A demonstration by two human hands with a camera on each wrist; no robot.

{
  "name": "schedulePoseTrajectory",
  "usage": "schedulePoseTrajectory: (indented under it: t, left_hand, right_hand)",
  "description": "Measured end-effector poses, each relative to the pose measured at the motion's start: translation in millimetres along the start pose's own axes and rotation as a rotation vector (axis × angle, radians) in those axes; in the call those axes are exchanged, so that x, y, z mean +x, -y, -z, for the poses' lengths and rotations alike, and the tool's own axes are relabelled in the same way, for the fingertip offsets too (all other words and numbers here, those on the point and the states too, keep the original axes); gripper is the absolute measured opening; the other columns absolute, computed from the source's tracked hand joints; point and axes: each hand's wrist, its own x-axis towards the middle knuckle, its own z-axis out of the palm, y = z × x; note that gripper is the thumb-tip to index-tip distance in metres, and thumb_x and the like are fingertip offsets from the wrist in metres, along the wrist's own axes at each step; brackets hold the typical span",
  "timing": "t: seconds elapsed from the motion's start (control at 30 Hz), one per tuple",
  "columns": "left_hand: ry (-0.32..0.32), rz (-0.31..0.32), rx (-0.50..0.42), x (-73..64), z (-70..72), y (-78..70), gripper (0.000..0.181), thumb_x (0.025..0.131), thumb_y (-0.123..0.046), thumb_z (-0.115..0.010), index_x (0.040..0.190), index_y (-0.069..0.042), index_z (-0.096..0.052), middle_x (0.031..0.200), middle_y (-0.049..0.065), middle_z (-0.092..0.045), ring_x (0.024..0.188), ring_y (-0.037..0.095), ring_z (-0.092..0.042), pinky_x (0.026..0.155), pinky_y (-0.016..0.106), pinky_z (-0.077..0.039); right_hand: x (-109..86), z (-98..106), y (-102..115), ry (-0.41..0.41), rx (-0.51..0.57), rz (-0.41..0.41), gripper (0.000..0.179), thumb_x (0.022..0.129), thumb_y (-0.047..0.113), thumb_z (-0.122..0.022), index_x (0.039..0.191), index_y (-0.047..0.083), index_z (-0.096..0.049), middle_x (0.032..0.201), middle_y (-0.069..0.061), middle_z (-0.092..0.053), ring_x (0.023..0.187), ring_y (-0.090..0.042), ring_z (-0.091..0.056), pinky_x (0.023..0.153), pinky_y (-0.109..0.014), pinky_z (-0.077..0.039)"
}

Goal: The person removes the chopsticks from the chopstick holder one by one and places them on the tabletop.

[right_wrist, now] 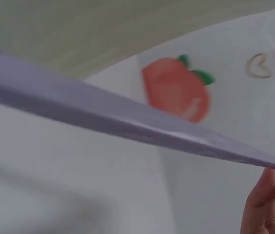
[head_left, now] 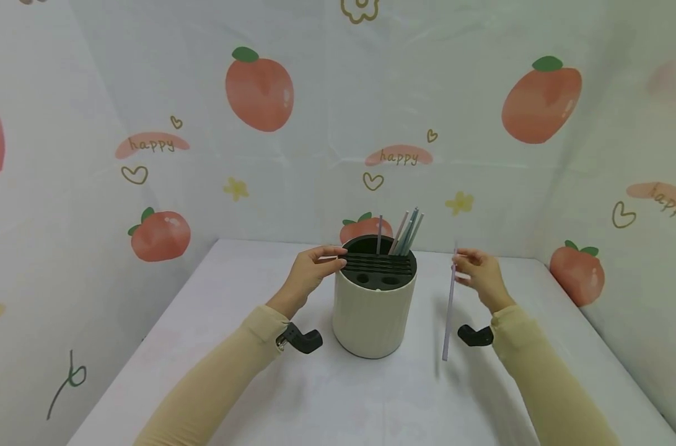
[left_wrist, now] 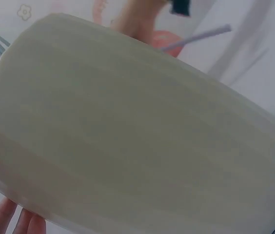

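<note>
A cream pen holder [head_left: 373, 316] stands upright on the white table, topped by a black slotted insert [head_left: 371, 263]. My left hand [head_left: 310, 272] holds the holder by the left of its rim, thumb and fingers at the edge; in the left wrist view its fingers [left_wrist: 3, 214] lie against the far side of the wall. To the right, my right hand [head_left: 482, 275] pinches a long thin purple stick [head_left: 449, 316] near its upper end. The stick hangs nearly upright beside the holder, its lower end tilted slightly left. In the right wrist view the stick [right_wrist: 127, 119] crosses in front.
Several thin teal and pink sticks [head_left: 407, 235] lean in the holder's back compartment, with one purple stick [head_left: 379, 232] left of them. A fruit-printed white backdrop [head_left: 315, 186] rises behind and at both sides of the table [head_left: 343, 409].
</note>
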Motion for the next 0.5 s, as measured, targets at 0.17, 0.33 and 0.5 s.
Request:
schedulePoseTrajectory:
  t: [0.17, 0.33, 0.5]
  left_hand:
    - [0.001, 0.000, 0.004, 0.3, -0.5, 1.4, 0.033, 0.090, -0.017, -0.069, 0.121, -0.008, -0.067, 0.136, 0.008, -0.055, 0.123, 0.027, -0.055, 0.109, 0.050, -0.039]
    - [0.008, 0.011, 0.006, 0.7, 0.1, -0.8, 0.033, 0.091, -0.014, -0.067, 0.123, -0.005, -0.065, 0.138, 0.011, -0.053, 0.123, 0.029, -0.054, 0.109, 0.050, -0.039]
    - [0.013, 0.011, 0.015, -10.7, -0.8, -17.4, 0.032, 0.091, -0.010, -0.065, 0.122, -0.001, -0.064, 0.138, 0.013, -0.053, 0.123, 0.030, -0.054, 0.109, 0.048, -0.040]
  right_hand:
    - [5.7, -10, -41, 0.063, -0.135, -0.108, 0.050, 0.098, 0.012, -0.057, 0.136, -0.015, -0.039, 0.085, 0.012, -0.063, 0.076, -0.003, -0.061, 0.069, -0.021, -0.057]
    - [11.1, -17, -64, 0.076, -0.159, -0.202, 0.050, 0.096, 0.009, -0.059, 0.136, -0.014, -0.041, 0.088, 0.004, -0.067, 0.073, -0.006, -0.062, 0.065, -0.022, -0.057]
    - [15.6, -19, -82, 0.080, -0.197, -0.264, 0.044, 0.095, 0.005, -0.060, 0.131, -0.016, -0.045, 0.081, 0.002, -0.064, 0.069, -0.006, -0.061, 0.061, -0.022, -0.057]
